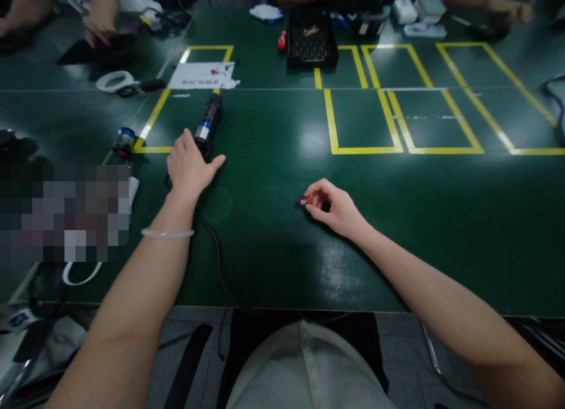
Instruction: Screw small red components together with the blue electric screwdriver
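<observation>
My left hand rests on the near end of a black corded electric screwdriver that lies on the green table. Its thumb sticks out to the right and its fingers curl over the tool's handle. The cord runs from the tool back toward me over the table edge. A clear bangle circles my left wrist. My right hand is closed in a pinch on a small red and black part, held just above the table surface.
Yellow tape rectangles mark the table. A black tray, a white label sheet, a tape roll and a small blue-ringed cylinder lie beyond. Other people's hands work at the far edge. A blurred patch covers the left.
</observation>
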A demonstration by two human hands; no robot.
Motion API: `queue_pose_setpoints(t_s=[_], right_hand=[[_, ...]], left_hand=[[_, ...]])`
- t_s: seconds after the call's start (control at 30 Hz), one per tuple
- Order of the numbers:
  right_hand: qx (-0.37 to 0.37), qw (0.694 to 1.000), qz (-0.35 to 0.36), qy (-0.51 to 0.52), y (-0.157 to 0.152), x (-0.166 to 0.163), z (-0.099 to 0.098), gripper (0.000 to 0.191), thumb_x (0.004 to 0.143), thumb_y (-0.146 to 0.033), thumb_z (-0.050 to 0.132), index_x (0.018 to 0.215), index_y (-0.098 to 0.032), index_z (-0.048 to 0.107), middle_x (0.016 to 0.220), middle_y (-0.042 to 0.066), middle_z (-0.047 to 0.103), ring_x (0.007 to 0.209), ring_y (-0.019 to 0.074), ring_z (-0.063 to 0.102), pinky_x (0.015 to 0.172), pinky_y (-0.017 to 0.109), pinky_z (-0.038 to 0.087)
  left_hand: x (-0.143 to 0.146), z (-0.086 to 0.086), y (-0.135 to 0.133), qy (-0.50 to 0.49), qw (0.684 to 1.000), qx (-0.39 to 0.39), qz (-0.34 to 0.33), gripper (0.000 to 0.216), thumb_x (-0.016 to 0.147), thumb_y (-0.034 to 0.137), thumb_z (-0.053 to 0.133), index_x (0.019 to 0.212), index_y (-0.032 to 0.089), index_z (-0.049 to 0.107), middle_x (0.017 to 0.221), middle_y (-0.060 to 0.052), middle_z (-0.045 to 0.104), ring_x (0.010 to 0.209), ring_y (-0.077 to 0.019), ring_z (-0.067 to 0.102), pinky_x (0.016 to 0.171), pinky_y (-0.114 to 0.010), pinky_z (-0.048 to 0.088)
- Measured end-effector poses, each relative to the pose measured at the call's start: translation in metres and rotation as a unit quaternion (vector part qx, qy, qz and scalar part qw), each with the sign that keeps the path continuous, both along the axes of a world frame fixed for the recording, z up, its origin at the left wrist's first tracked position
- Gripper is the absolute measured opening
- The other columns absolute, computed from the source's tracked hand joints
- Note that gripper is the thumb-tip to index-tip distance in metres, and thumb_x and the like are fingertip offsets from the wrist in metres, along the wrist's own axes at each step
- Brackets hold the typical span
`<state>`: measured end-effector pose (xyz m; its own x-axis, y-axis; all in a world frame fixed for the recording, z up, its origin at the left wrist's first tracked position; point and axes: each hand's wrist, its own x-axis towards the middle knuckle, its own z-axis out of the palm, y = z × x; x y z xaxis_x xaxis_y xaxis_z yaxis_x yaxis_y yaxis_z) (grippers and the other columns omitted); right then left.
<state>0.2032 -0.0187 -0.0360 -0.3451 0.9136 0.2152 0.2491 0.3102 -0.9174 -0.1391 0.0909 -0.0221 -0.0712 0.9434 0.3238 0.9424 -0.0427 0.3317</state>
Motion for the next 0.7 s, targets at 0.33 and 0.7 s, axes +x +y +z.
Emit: queue_pose_setpoints(t_s=[0.33, 0.7], right_hand=[[0.015, 1.0, 0.011, -0.006, 0.0, 0.001, -0.001, 0.021, 0.083, -0.015, 0.062, 0.103, -0.02, 0.06, 0.081, -0.001, 0.061, 0.066, 0.0112, 0.054, 0.063, 0.026, 0.045], [-0.004, 1.0, 0.008, -0.009, 0.001, -0.001, -0.003, 0.015, 0.085, -0.019, 0.066, 0.099, -0.02, 0.061, 0.079, -0.001, 0.064, 0.065, 0.0112, 0.054, 0.063, 0.026, 0.045]], left_hand=[[-0.028, -0.006, 0.02, -0.006, 0.997, -0.056, 0.058, 0.084, 0.074, 0.082, 0.048, 0.124, 0.016, 0.062, 0.119, -0.016, 0.068, 0.124, -0.0379, 0.057, 0.089, -0.051, 0.041], [0.027, 0.008, -0.019, 0.06, 0.996, -0.062, 0.014, 0.059, 0.08, 0.055, 0.062, 0.127, 0.019, 0.06, 0.121, -0.019, 0.065, 0.109, -0.0367, 0.064, 0.08, -0.049, 0.051]])
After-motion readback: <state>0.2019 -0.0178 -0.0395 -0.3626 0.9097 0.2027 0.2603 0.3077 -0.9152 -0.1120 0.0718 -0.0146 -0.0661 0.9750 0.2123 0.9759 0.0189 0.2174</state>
